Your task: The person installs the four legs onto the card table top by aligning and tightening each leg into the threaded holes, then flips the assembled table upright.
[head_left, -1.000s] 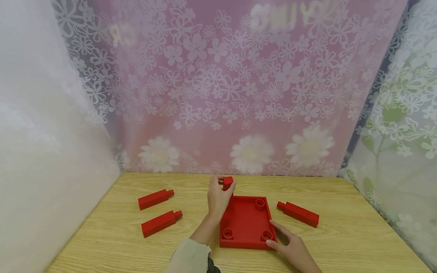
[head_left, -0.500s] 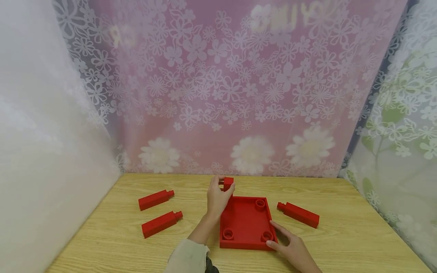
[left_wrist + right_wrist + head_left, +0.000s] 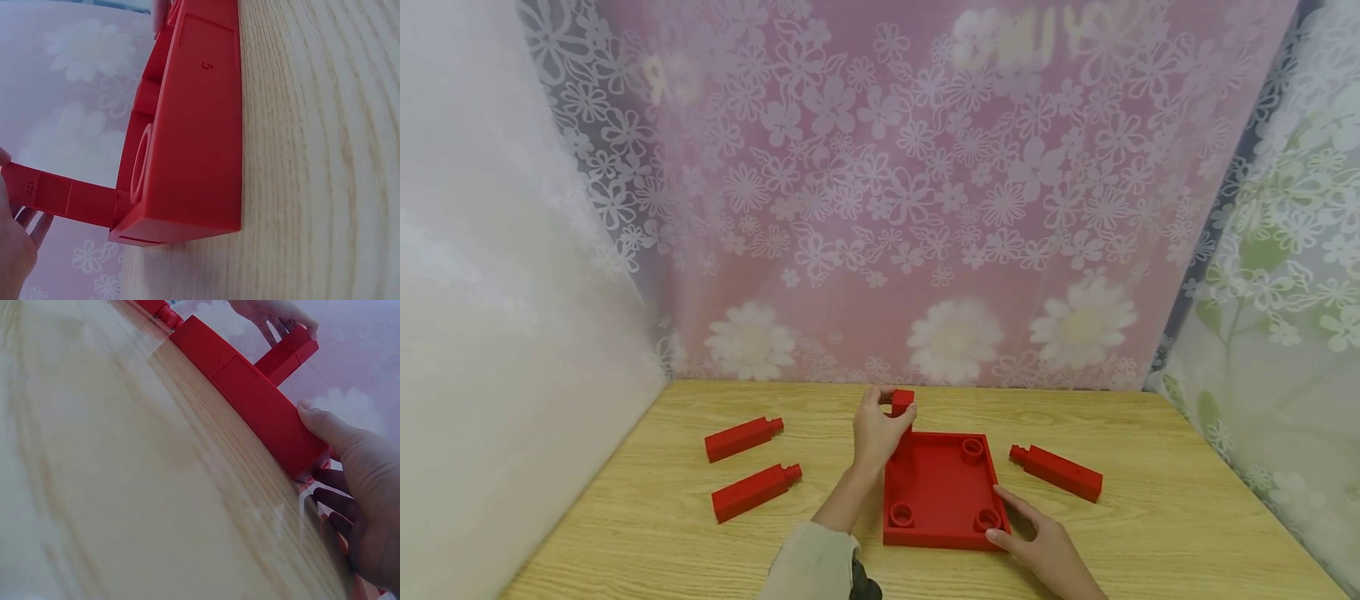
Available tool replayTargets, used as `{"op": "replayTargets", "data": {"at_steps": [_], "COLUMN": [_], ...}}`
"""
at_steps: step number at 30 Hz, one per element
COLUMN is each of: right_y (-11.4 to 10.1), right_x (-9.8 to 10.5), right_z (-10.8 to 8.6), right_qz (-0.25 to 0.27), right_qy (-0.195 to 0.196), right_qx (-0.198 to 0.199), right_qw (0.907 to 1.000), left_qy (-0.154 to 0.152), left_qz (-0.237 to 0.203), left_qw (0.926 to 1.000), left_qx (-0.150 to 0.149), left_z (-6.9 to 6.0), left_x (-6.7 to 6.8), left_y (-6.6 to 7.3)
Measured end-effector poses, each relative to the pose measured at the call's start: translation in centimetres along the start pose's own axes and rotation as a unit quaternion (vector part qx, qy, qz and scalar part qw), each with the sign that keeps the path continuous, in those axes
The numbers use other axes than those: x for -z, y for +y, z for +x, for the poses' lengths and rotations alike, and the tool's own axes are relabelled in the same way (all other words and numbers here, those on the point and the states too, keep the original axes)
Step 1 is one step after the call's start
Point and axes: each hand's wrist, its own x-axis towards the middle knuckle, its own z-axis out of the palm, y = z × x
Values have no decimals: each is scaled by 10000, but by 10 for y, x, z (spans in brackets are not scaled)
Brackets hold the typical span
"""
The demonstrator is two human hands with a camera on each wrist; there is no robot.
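left hand [image 3: 877,433] pinches upright red post [image 3: 903,403], far-left corner of red tray [image 3: 943,479] | right hand [image 3: 1047,546] grips near-right corner | two loose posts [image 3: 757,492] left, single post [image 3: 1063,475] right

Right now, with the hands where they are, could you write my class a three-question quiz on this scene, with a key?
1. True or false: the left hand holds a red block upright at the far left corner of the tray.

2. How many other blocks lie on the table?
A. Two
B. Three
C. Five

3. Short answer: which corner of the tray is the right hand touching?

Key: 1. True. 2. B. 3. The near right corner.
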Motion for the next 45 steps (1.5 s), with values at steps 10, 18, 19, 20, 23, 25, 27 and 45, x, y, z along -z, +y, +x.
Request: {"op": "replayTargets", "data": {"at_steps": [10,18,19,20,23,25,27,45], "right_y": [2,3,3,3,3,4,4,1], "right_x": [-2,-2,-2,-2,-2,-3,-3,-2], "right_z": [1,2,2,2,2,2,3,1], "right_qz": [-72,-101,-104,-100,-126,-121,-115,39], "right_qy": [8,44,48,55,70,82,88,122], "right_qx": [-60,-32,-39,-43,-47,-45,-32,16], "right_qw": [10000,9999,9999,9999,9999,9999,9999,9999], "left_qy": [-313,-885,-902,-905,-875,-833,-818,-595], "left_qz": [-251,-198,-192,-223,-304,-306,-284,408], "left_qw": [9992,9957,9954,9952,9952,9957,9960,9969], "left_qx": [-81,213,265,300,312,247,210,304], "left_z": [-2,-3,-4,-4,-5,-6,-6,-35], "left_x": [6,22,26,30,45,57,69,184], "left_y": [1,-2,-2,-2,-2,-3,-4,-29]}}
